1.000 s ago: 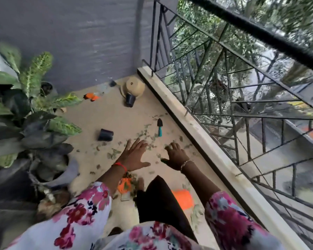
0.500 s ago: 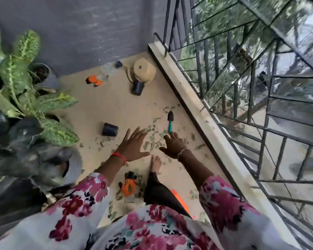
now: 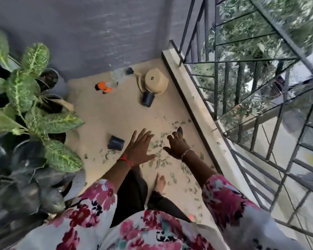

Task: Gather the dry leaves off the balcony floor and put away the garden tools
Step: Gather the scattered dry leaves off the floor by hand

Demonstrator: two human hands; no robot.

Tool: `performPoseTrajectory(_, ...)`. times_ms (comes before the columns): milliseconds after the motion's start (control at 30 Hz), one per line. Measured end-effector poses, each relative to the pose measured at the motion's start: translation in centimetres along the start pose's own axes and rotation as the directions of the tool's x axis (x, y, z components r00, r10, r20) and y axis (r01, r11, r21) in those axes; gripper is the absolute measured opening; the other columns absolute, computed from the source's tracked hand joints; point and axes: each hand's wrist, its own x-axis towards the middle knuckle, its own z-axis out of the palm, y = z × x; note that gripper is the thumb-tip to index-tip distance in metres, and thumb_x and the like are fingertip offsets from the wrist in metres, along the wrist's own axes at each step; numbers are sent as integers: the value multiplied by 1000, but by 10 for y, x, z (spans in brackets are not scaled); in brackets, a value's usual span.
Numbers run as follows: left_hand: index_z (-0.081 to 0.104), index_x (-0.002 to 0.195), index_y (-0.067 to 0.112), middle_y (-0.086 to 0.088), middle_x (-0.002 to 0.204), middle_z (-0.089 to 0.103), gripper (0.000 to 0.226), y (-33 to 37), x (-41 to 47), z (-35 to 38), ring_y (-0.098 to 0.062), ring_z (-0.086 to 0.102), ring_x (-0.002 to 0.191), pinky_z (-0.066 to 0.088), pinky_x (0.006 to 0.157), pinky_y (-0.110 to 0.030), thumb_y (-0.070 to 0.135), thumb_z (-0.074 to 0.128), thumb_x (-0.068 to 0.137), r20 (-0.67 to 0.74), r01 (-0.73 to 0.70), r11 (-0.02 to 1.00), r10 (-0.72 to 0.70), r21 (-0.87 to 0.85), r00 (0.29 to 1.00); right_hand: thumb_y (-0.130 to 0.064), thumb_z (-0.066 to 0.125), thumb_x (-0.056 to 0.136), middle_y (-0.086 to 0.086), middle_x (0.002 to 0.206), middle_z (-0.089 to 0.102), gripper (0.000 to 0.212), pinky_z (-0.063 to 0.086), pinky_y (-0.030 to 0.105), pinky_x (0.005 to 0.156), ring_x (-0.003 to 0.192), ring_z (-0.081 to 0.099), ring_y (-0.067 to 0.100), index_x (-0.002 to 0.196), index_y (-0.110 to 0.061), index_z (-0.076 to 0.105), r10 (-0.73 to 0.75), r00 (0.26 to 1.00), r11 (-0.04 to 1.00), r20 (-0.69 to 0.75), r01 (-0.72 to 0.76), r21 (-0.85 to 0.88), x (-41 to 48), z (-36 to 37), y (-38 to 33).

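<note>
Crouched over the balcony floor, the person reaches both arms down beside the raised kerb that carries the railing. The left hand, the one farther from the kerb, is flat with its fingers fanned apart and holds nothing. The right hand, nearer the kerb, has its fingers splayed and slightly bent, closed on nothing that shows. The dry leaves lie scattered along the kerb's inner side, thickest between the two hands and trailing back past a bare foot. A trowel lies just beyond the right fingertips, with only its dark blade showing (the handle is hidden under the hand, so contact cannot be judged). This looks like the raking stage, with nearly all the leaves loose. A sweep angled toward the kerb could flick light flakes over it and out between the bars. Pressing hard would crumble brittle leaves into bits that are harder to collect. The trowel could get dragged into the pile, and the left hand's stroke could set rolling the black pot that lies on its side, farther from the kerb.
</note>
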Motion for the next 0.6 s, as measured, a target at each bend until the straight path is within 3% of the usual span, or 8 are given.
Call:
performPoseTrajectory(133,15,150,15,2,159,7,82,-36,31,-22,-16,-5,147,-9,116,-41,54,51,88,2,6,1000,-6,-18,1000,-37,47,94,19,141,29,53,25,44,111,135,23,33,134,-4,37,-5,1000,1000,-13,5,5,40,-25,-11)
performPoseTrajectory(367,11,150,14,-1,159,5,81,-119,119,-81,-18,-5,147,-8,116,-42,53,49,90,52,-71,997,70,17,996,-35,47,95,18,143,26,52,34,42,101,133,24,33,135,-4,36,92,994,994,-51,-89,57,132,-87,-31)
performPoseTrajectory(600,11,150,14,-2,160,5,80,-158,184,-134,-18,-5,147,-10,116,-41,51,49,91,101,-173,982,165,75,981,-36,46,95,16,139,32,49,38,40,97,128,32,32,133,-6,39,188,978,972,-92,-171,164,188,-130,-45)
